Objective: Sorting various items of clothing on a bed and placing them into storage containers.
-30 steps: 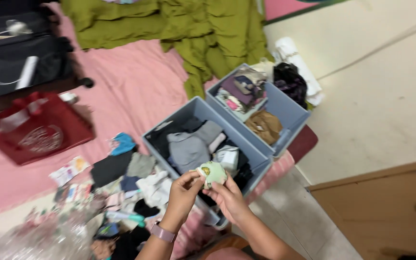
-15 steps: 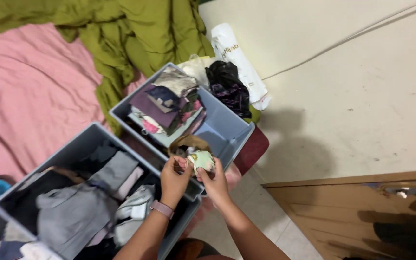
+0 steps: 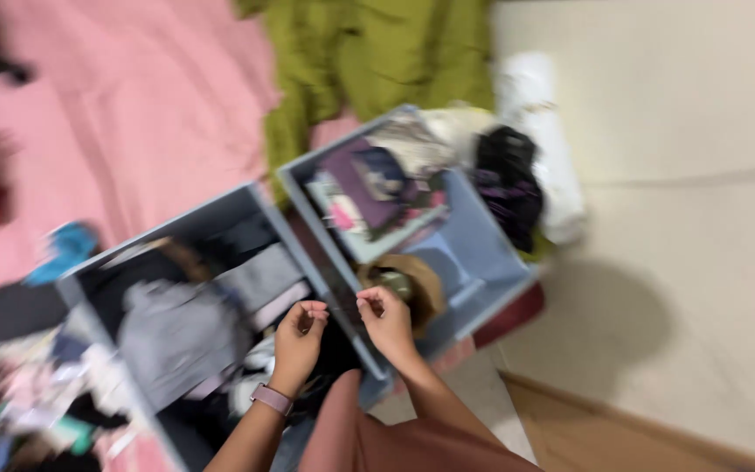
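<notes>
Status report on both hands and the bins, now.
Left hand and right hand: fingers curled, nothing visibly held. Both hover over the seam between the two grey bins. Brown garment just beyond the right hand. Frame blurred.

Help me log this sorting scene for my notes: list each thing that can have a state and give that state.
left hand: fingers curled, nothing visible in it
right hand: fingers curled, over the bin rims
left grey bin: open, full of grey and dark clothes
right grey bin: open, part filled with folded clothes
brown garment: bunched in the right grey bin
green blanket: crumpled
</notes>
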